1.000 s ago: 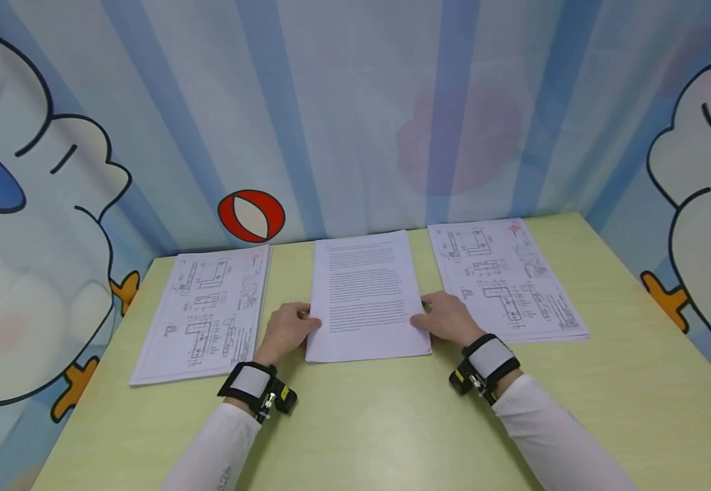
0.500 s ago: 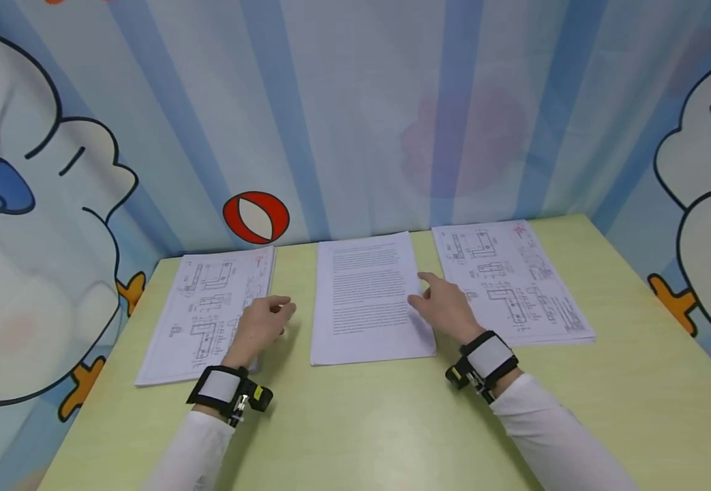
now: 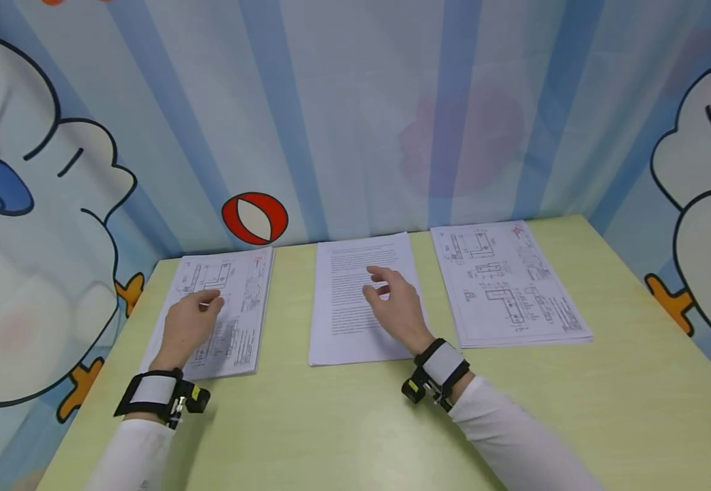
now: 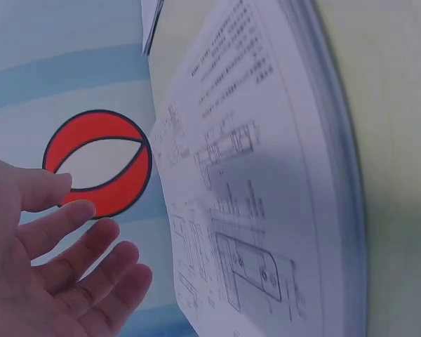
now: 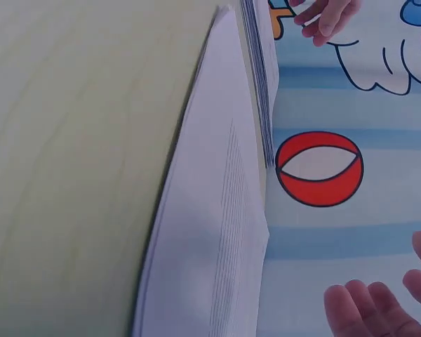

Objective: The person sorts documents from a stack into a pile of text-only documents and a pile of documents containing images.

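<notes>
Cartoon-printed curtains (image 3: 355, 136) around the table (image 3: 324, 429) suggest a booth.

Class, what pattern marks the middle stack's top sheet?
The top sheet has dark printed lines on white, clearest in the head view.

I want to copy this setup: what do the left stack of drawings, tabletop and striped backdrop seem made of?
Left stack of drawings: matte white paper, judging by its thin layered edges. Tabletop: perhaps wood-effect laminate, satin, with faint grain and a soft sheen; real wood is possible. Striped backdrop: probably cloth, mostly matte, from its soft ripples, though thin vinyl could look alike.
</notes>
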Demonstrator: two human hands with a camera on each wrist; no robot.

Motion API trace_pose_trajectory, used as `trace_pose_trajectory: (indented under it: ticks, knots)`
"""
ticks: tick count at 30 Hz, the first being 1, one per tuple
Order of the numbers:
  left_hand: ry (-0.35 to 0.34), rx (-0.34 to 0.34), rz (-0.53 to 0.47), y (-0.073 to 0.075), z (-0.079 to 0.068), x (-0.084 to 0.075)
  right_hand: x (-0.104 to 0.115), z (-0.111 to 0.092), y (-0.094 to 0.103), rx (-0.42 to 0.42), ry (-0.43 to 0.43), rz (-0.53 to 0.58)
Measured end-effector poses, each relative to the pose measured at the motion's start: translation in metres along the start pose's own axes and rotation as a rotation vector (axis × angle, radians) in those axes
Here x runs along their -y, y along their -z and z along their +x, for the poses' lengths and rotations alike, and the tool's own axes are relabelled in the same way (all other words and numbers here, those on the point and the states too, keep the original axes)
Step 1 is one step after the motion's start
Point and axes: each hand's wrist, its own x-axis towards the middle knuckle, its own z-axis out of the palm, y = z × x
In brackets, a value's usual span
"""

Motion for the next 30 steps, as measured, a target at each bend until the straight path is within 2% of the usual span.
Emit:
trace_pose_trajectory:
  ticks: [5, 9, 15, 21, 30]
  knots:
    - [0.081, 0.051, 0.055, 0.009, -0.001, 0.020, 0.009, -0.001, -0.024, -0.012, 0.023, 0.101]
    - [0.140, 0.104, 0.109, 0.012, 0.000, 0.035, 0.014, -0.001, -0.040, 0.035, 0.016, 0.161]
    - [0.184, 0.203, 0.130, 0.017, -0.003, 0.052, 0.018, -0.005, -0.060, 0.198, -0.038, 0.249]
    - [0.216, 0.302, 0.114, 0.015, -0.002, 0.065, 0.023, -0.012, -0.078, 0.359, -0.103, 0.268]
    - [0.254, 0.338, 0.089, 0.009, 0.000, 0.071, 0.028, -0.013, -0.097, 0.542, -0.142, 0.218]
